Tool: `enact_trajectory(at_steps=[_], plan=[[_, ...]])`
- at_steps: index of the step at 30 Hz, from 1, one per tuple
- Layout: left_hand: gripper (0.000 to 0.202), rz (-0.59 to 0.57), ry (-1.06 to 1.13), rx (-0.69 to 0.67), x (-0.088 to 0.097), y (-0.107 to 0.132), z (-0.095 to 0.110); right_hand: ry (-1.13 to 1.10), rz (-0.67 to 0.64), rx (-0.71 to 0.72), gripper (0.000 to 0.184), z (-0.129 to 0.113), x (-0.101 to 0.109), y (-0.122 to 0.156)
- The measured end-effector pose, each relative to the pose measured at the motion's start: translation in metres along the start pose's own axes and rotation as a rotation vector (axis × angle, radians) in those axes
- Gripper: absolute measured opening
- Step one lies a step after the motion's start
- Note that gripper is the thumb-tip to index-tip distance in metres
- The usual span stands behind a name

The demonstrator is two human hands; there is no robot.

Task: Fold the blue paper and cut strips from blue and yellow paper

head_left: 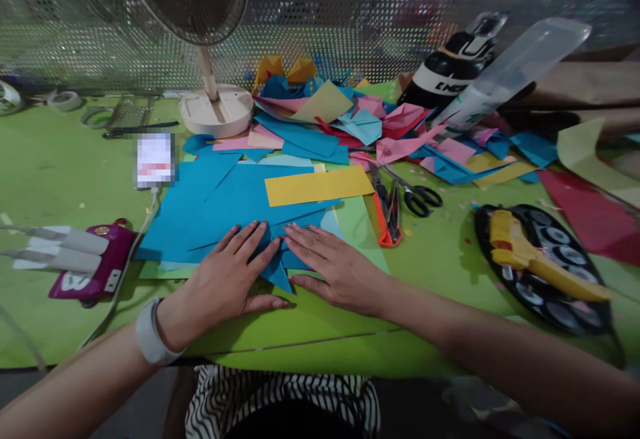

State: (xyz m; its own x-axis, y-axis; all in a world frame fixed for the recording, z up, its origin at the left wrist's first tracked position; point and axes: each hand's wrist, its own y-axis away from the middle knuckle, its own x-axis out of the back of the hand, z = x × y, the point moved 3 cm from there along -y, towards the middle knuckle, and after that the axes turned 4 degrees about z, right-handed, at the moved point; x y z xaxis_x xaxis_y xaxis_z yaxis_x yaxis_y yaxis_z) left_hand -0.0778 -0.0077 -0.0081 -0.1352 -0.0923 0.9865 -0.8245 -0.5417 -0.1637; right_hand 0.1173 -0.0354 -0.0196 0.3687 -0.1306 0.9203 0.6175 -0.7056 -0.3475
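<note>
My left hand (225, 279) lies flat with fingers stretched out on a folded blue paper (277, 262) near the front of the green table (60, 172). My right hand (333, 265) lies flat beside it, fingers spread, pressing the same paper from the right. The fingertips of both hands almost meet over the fold. A pointed corner of the blue paper sticks out between the two thumbs. More blue sheets (220, 199) lie under and behind it, with a yellow strip (317, 187) on top of them.
Scissors (413, 193) and an orange-handled cutter (390, 222) lie right of the sheets. A yellow glue gun (530, 255) rests on a black tray. A fan (210, 39), a phone (154, 159), a purple item (95, 269) and heaps of coloured paper (350, 122) surround them.
</note>
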Motion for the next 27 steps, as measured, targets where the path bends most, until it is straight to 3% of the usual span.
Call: enact_trajectory(at_steps=[17,27], plan=[[0.090,-0.018,-0.047,-0.004,0.0036,-0.0035,0.0038,0.064,-0.016,0.029,0.060,0.0004,-0.0016,-0.0007],[0.093,-0.046,-0.058,0.017,0.0087,-0.0068,0.0056,0.130,-0.026,0.008,0.071,0.0023,0.0006,0.0057]])
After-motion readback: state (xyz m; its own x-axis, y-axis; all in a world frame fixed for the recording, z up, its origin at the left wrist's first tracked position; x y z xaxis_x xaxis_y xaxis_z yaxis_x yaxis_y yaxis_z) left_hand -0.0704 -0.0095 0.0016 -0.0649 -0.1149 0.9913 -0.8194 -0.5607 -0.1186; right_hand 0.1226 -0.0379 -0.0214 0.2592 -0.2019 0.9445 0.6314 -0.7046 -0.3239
